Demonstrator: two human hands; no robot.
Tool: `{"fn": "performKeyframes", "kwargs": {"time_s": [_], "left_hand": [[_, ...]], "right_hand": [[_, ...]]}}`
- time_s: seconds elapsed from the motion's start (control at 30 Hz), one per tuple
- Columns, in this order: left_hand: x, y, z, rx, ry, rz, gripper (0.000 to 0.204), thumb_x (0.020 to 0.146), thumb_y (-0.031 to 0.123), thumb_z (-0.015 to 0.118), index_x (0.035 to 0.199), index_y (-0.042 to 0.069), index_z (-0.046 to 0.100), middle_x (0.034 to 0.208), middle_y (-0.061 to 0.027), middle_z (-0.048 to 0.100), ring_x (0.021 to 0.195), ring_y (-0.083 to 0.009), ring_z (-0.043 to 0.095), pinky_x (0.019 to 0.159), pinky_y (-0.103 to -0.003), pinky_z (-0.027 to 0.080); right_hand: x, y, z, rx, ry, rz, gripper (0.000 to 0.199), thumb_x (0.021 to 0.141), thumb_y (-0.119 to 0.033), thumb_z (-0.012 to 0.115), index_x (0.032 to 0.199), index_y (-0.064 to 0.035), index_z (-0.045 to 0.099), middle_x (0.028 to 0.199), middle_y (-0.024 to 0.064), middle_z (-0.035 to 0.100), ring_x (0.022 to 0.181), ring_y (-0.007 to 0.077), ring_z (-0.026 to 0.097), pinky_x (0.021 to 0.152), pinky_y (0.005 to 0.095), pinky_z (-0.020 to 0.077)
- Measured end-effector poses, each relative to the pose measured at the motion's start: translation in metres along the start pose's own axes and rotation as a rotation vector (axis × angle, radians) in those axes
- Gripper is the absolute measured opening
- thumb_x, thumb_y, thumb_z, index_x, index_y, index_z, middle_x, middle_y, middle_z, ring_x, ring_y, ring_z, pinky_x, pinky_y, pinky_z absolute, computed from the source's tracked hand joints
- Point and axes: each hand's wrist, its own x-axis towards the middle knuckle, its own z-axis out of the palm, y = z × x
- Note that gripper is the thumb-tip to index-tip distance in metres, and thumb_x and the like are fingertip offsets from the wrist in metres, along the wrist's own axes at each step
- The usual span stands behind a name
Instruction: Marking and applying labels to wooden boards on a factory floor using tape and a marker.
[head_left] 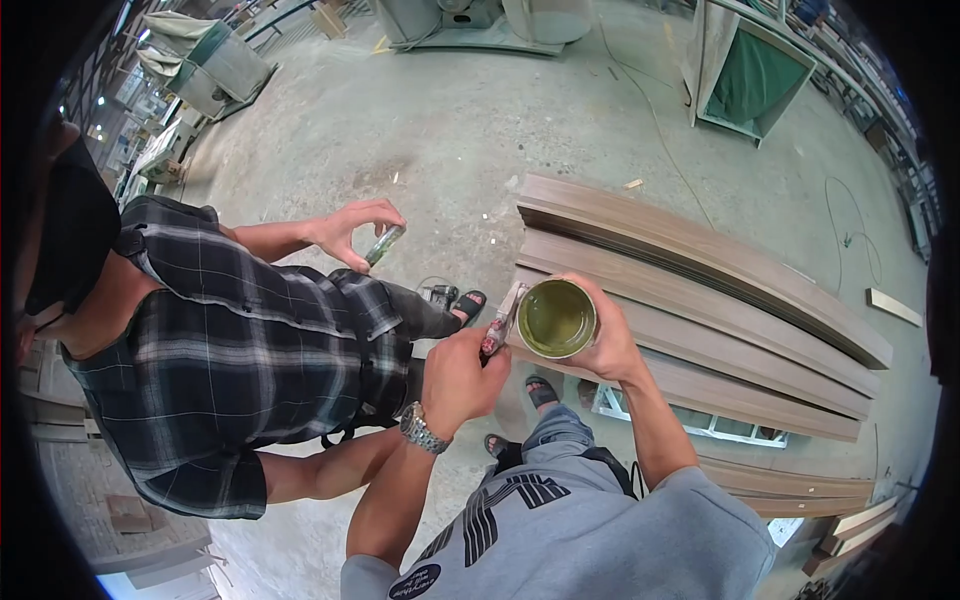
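My right hand [610, 335] is wrapped round the side of an open round can [557, 318], its mouth facing up. Greenish-yellow liquid lies inside, and the rim is smeared with it. On my left wrist is a metal watch; my left hand [460, 378] is closed on the handle of a stained hand tool [501, 318], a brush or a scraper, I cannot tell which. The tool's upper end is right beside the can's left rim. To my left, another person's hand [355, 232] pinches a thin round lid-like piece [385, 246] with green smears.
Long brown wooden profiles [700, 290] lie side by side on a pale metal frame [690, 425] to my right. A co-worker in a plaid shirt [250, 350] stands close on my left. Farther off are a machine base [480, 30], a green-lined box [755, 85] and floor cables.
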Motion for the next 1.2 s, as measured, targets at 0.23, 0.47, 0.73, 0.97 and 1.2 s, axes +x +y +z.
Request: {"fn": "performKeyframes", "kwargs": {"time_s": [0.23, 0.47, 0.73, 0.97, 1.2], "left_hand": [[-0.003, 0.026, 0.006, -0.019, 0.024, -0.032, 0.027, 0.083, 0.022, 0.061, 0.106, 0.007, 0.067, 0.082, -0.0224, 0.066, 0.077, -0.0447, 0.063, 0.067, -0.052, 0.050], [-0.008, 0.005, 0.007, -0.033, 0.057, -0.080, 0.028, 0.085, 0.027, 0.062, 0.101, 0.005, 0.068, 0.075, -0.0247, 0.064, 0.073, -0.0442, 0.065, 0.063, -0.050, 0.051], [-0.020, 0.007, 0.009, -0.138, 0.071, -0.124, 0.015, 0.078, 0.019, 0.062, 0.082, 0.006, 0.070, 0.079, -0.0203, 0.068, 0.079, -0.0397, 0.067, 0.071, -0.050, 0.053], [-0.052, -0.051, 0.029, -0.164, 0.419, -0.187, 0.015, 0.065, 0.010, 0.061, 0.070, -0.003, 0.067, 0.073, -0.0255, 0.066, 0.077, -0.0438, 0.066, 0.072, -0.051, 0.054], [-0.045, -0.072, 0.030, -0.081, 0.417, -0.192, 0.017, 0.064, 0.013, 0.062, 0.070, -0.003, 0.065, 0.072, -0.0246, 0.065, 0.075, -0.0442, 0.066, 0.071, -0.051, 0.053]], "right_hand": [[-0.006, 0.007, -0.022, 0.055, -0.040, -0.005, 0.096, 0.055, -0.006, 0.091, 0.141, -0.0032, 0.048, 0.136, 0.0103, 0.058, 0.126, 0.0210, 0.055, 0.109, 0.0369, 0.0420], [0.014, -0.001, -0.010, -0.019, -0.092, 0.078, 0.096, 0.051, -0.010, 0.094, 0.137, -0.0028, 0.052, 0.129, 0.0081, 0.061, 0.122, 0.0208, 0.056, 0.107, 0.0363, 0.0418], [0.000, 0.080, -0.042, -0.148, -0.082, 0.012, 0.074, 0.058, -0.009, 0.082, 0.127, 0.0005, 0.057, 0.114, 0.0100, 0.066, 0.103, 0.0204, 0.065, 0.089, 0.0346, 0.0524], [0.036, 0.056, 0.027, -0.055, -0.350, 0.027, 0.066, 0.071, -0.005, 0.086, 0.130, 0.0033, 0.057, 0.121, 0.0172, 0.066, 0.108, 0.0291, 0.061, 0.097, 0.0412, 0.0483], [0.316, 0.023, 0.202, -0.023, -0.328, 0.482, 0.068, 0.072, -0.015, 0.086, 0.132, -0.0024, 0.058, 0.130, 0.0163, 0.058, 0.117, 0.0295, 0.056, 0.102, 0.0410, 0.0470]]}}
